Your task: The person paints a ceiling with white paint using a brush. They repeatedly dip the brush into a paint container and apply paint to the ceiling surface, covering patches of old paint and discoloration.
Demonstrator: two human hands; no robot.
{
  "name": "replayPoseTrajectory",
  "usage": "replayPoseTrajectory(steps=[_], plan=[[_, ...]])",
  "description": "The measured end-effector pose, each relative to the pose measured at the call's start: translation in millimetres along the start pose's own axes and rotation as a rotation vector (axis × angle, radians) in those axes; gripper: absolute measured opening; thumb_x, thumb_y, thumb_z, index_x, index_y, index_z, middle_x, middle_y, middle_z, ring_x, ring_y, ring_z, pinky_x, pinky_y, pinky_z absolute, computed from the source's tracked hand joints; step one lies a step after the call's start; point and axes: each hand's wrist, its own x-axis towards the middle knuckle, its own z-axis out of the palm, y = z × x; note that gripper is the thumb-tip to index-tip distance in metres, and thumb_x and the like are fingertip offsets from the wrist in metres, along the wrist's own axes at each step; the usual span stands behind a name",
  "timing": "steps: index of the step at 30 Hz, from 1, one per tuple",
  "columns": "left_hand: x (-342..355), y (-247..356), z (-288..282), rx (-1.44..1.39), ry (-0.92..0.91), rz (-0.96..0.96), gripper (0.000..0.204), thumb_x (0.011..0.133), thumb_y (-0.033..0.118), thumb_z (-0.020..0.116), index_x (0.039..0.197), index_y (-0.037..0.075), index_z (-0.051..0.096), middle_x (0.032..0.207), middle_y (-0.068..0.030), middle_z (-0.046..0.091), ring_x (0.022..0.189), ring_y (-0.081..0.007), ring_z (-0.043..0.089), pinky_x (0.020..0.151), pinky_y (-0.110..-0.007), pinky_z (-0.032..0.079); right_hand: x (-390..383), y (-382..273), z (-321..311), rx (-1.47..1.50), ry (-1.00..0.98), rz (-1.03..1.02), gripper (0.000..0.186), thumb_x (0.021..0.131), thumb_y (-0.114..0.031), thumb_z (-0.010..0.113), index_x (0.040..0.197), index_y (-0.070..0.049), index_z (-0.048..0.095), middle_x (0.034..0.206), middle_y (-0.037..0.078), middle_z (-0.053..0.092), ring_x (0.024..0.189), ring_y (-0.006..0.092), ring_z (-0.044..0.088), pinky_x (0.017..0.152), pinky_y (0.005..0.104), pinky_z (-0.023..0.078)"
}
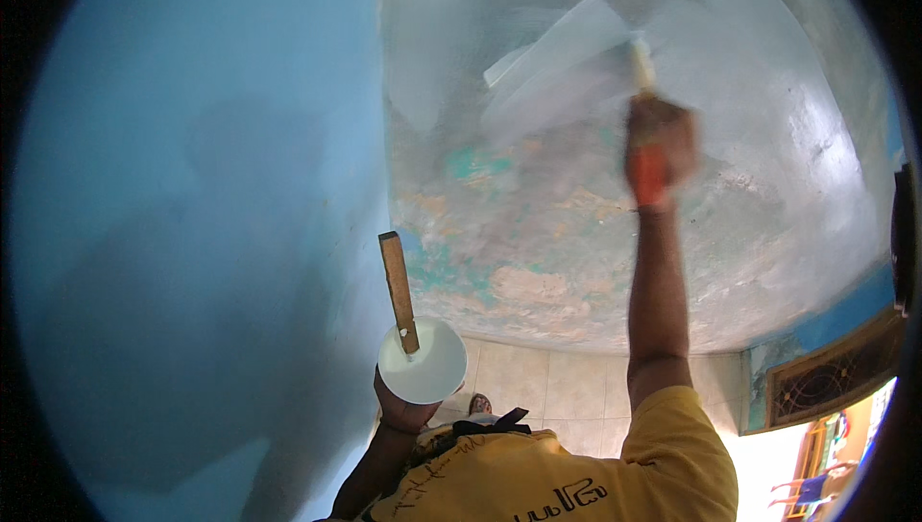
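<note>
Two hands loaded. My left hand (407, 413) cups a round white tub (444, 371), flat brown wooden stick (396, 282) leaning inside. Up and right, my right hand (665, 138) grips a blurred, pale-bristled, red-handled brush (642, 69), long axis pointing away from me, tip at the patchy grey wall (533, 282); tub lies down-left.

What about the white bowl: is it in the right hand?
No, the left hand holds the white bowl, while the right hand holds a blurred tool.
</note>
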Motion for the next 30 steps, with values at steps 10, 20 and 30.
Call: replayPoseTrajectory(steps=[10,20,30], plan=[[-6,7,9,0.113,-0.037,-0.109,0.079,0.088,0.06,0.068,0.149,0.014,0.046,0.15,-0.0196,0.04,0.139,-0.0427,0.038,0.104,-0.061,0.045,-65,-14,-1,0.501,0.091,0.386,0.012,0.091,-0.001,0.073,0.1,-0.006,0.067,0.099,0.01,0.068,0.089,0.0238,0.067,0.078,0.0355,0.055],[-5,5,12,0.143,-0.026,-0.156,0.076,0.087,0.058,0.071,0.145,0.014,0.049,0.151,-0.0181,0.037,0.141,-0.0416,0.035,0.107,-0.064,0.041,-45,-112,18,0.455,-0.046,0.34,0.033,0.072,-0.011,0.083,0.102,-0.015,0.071,0.1,0.008,0.067,0.09,0.0277,0.067,0.073,0.0381,0.054],[-8,9,15,0.185,-0.002,-0.149,0.078,0.085,0.059,0.073,0.145,0.015,0.048,0.146,-0.0179,0.04,0.138,-0.0418,0.036,0.105,-0.062,0.043,-14,26,-34,0.055,0.404,0.424,0.022,0.081,0.001,0.078,0.1,-0.005,0.069,0.098,0.01,0.069,0.086,0.0227,0.068,0.074,0.0335,0.055]])
